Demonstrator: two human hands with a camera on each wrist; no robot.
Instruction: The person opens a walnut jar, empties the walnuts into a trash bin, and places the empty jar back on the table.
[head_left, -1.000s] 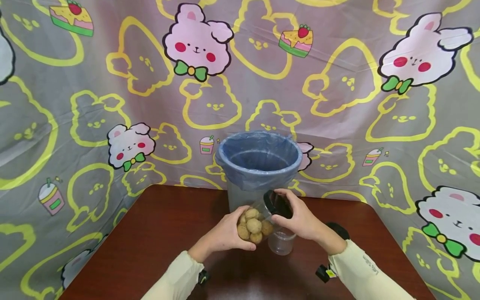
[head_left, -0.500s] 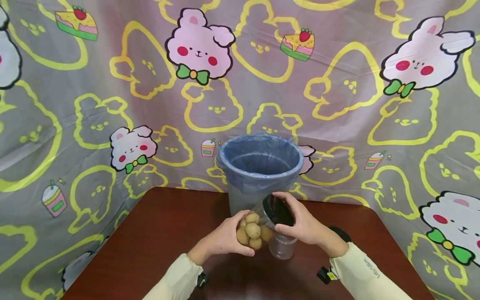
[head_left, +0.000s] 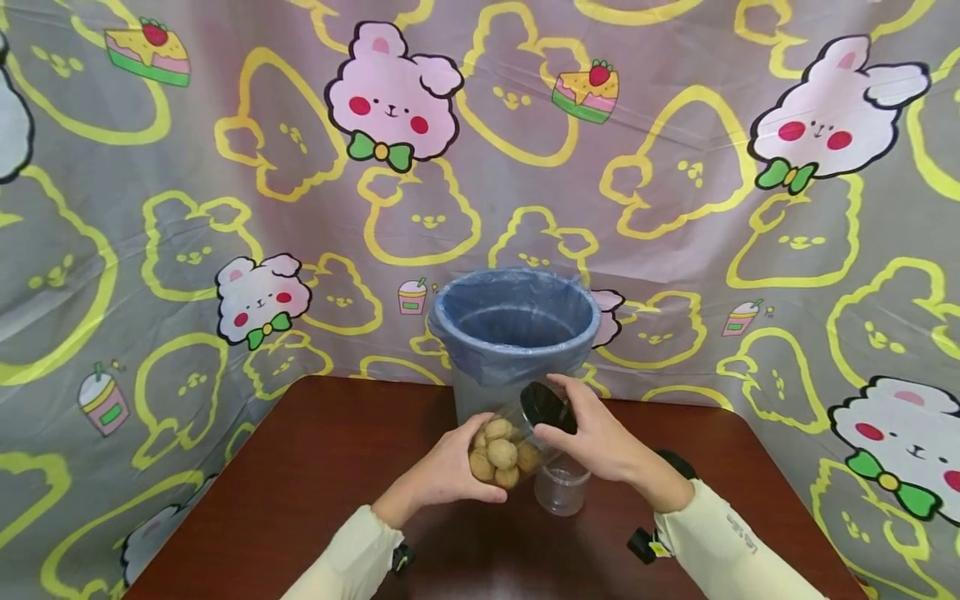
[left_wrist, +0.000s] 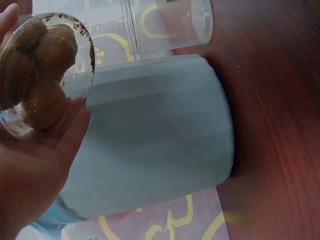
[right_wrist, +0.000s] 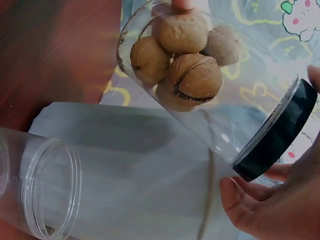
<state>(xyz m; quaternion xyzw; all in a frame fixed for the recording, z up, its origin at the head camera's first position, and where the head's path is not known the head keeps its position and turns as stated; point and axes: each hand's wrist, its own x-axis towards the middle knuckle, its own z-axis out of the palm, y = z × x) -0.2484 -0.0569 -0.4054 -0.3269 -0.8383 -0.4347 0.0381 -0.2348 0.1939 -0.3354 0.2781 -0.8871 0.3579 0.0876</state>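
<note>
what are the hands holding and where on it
A clear jar of walnuts, tilted on its side. The left hand grips its base end; the right hand grips the black lid.

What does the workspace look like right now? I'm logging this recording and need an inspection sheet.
Surface: dark brown wooden table.
Job's things: clear jar of walnuts with black lid on, held tilted; empty clear jar upright below it.
Clutter: grey bin with blue liner, behind the jars.
Grippers: left hand grips the walnut jar's base; right hand grips its lid.
Cables: nothing seen.
Surroundings: cartoon-bunny cloth backdrop.
</note>
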